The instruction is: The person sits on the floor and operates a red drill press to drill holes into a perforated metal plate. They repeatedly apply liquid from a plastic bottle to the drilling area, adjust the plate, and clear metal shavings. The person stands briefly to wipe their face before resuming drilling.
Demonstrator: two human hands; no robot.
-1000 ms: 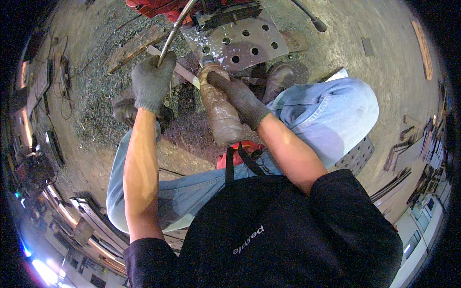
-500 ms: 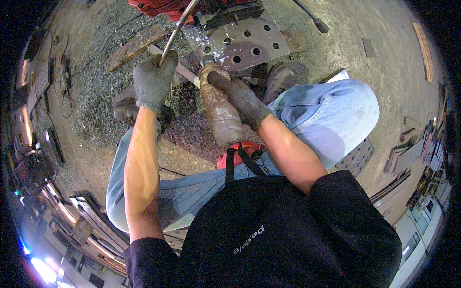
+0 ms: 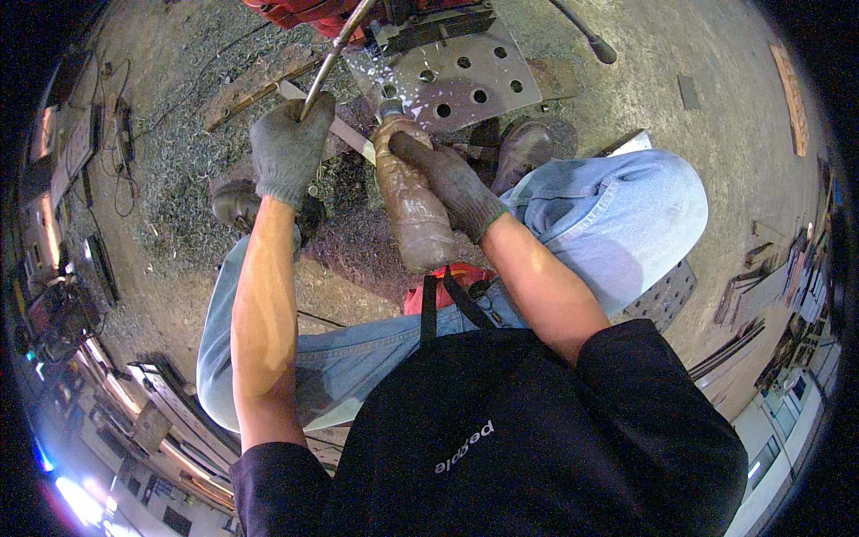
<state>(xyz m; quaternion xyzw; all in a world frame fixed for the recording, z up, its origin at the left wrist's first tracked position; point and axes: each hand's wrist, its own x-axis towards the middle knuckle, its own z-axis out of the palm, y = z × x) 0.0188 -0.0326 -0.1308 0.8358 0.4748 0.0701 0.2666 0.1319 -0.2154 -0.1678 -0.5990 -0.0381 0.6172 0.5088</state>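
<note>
My left hand [image 3: 291, 152], in a grey knit glove, is closed round the lower end of a metal lever rod [image 3: 333, 61]. The rod slants up to a red machine [image 3: 304, 14] at the far edge. My right hand [image 3: 452, 186], in a darker glove, grips a dirty brownish plastic bottle [image 3: 416, 219]. The bottle's neck points away from me, at the near left edge of a steel plate [image 3: 492, 79] with round holes. White liquid [image 3: 407, 80] is spattered over that plate's left part. The machine's working end is partly hidden.
Metal shavings [image 3: 183, 179] cover the floor on the left. A flat bar [image 3: 352, 136] lies between my hands. My boots stand either side, the right boot [image 3: 526, 148] near the plate. A black-tipped rod [image 3: 601, 49] reaches in at the top right. Steel stock [image 3: 747, 286] lies far right.
</note>
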